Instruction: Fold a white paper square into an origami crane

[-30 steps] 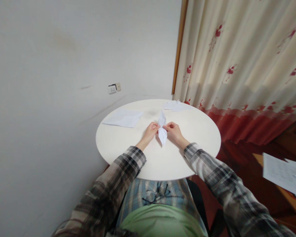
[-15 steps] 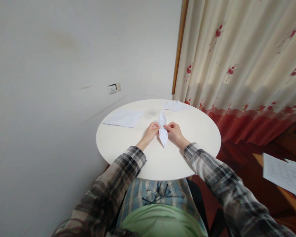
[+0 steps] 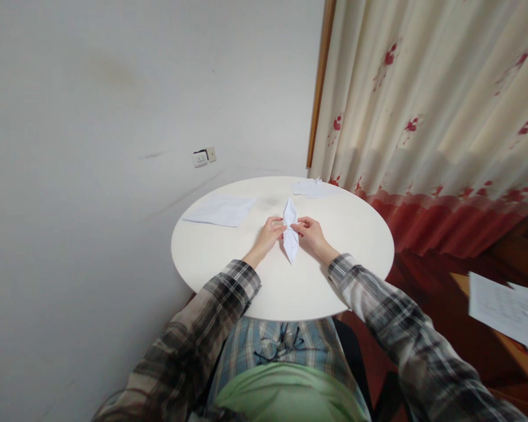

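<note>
A folded white paper (image 3: 291,249), long and pointed at both ends, is held over the middle of the round white table (image 3: 286,293). My left hand (image 3: 271,232) grips its left side, thumb on the upper face near the middle. From the right, my right hand (image 3: 310,230) pinches the same folded paper, its thumb also on the middle. The fingers underneath are partly hidden by the paper.
A stack of white sheets (image 3: 222,211) lies at the table's back left. More paper (image 3: 314,188), with crumpled bits, is at the far edge. Written sheets (image 3: 506,308) rest on a wooden surface at right. A wall stands left and a curtain (image 3: 405,88) hangs behind.
The fingers of both hands have shifted slightly at the paper's sides, with the thumbs staying near its middle. The folded paper is in almost the same place.
</note>
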{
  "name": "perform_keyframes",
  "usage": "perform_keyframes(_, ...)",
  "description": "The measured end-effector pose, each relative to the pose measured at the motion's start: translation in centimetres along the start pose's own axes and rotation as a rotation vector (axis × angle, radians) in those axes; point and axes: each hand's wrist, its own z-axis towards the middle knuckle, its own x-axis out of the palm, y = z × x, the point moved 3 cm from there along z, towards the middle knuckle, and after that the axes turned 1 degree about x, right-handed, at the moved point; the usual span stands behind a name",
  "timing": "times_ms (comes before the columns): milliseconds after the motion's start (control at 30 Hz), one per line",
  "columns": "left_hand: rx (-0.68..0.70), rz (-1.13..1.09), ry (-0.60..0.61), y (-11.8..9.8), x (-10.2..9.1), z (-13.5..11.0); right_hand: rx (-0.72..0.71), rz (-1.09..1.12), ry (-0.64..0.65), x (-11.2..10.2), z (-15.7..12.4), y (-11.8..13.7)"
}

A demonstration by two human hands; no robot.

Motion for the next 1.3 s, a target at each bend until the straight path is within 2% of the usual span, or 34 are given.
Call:
perform_keyframes(233, 0.038, 0.023, 0.015, -0.4, 0.0, -0.1, -0.018, -0.029, 0.097, 0.3, -0.2, 0.1)
perform_keyframes(367, 0.06, 0.068, -0.022, -0.2, -0.3, 0.1, -0.015, -0.018, 0.146, 0.6, -0.4, 0.1)
perform_keyframes(667, 0.079, 0.144, -0.002, -0.4, -0.2, -0.1, -0.098, -0.091, 0.144, 0.4, -0.2, -0.1)
perform_keyframes(867, 0.058, 0.144, 0.059, -0.6, 0.1, -0.2, -0.174, -0.153, 0.026, 0.0, -0.1, 0.5)
perform_keyframes(1067, 0.146, 0.157, 0.0, -0.8, -0.2, -0.3, -0.238, -0.148, -0.154, -1.1, -0.1, 1.0)
perform_keyframes(1233, 0.046, 0.133, -0.013, -1.0, 0.1, -0.7, -0.251, -0.086, -0.168, -0.9, -0.6, 1.4)
perform_keyframes(1300, 0.047, 0.128, -0.007, -1.2, 0.3, -0.9, -0.27, -0.064, -0.149, -0.6, -0.8, 1.6)
